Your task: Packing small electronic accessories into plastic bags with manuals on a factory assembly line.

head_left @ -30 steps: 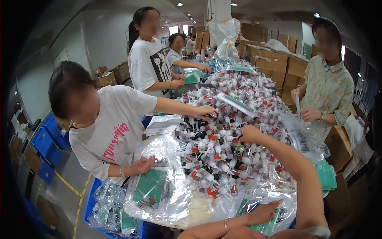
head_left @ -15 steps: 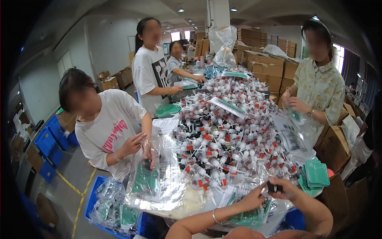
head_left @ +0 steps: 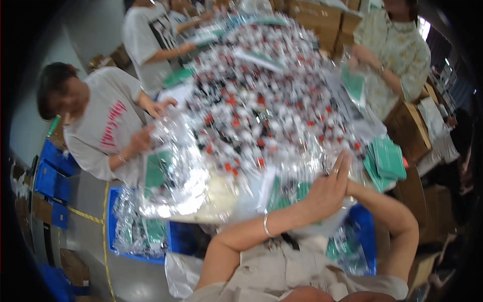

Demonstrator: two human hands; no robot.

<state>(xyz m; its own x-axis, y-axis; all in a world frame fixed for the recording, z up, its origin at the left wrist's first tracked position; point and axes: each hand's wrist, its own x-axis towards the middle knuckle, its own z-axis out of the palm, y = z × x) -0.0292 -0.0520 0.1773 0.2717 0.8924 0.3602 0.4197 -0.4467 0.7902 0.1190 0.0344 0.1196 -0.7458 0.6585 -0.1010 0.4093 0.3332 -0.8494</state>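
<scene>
My left hand [head_left: 328,195], with a bracelet at its wrist, reaches over the near edge of the table, its fingers stretched out and held together. Behind it, at the end of my right forearm [head_left: 380,206], my right hand is almost wholly hidden, and what it holds cannot be seen. Beneath my hands lie clear plastic bags with a green card [head_left: 279,200] in them. Just beyond is a large heap of small clear bottles [head_left: 266,118] with white nozzle tips, red parts and some black pieces, smeared by motion.
A stack of green cards [head_left: 386,160] is at the right table edge. Blue bins [head_left: 173,236] with bagged items stand below the table. A co-worker in a white shirt [head_left: 108,121] handles a clear bag at left; others stand farther back. Cardboard boxes [head_left: 314,22] are stacked behind.
The view has tipped downward, showing more of my lap and the bins. The black piece seen in my right hand is now out of sight behind my left hand. The left co-worker's hands have drawn apart.
</scene>
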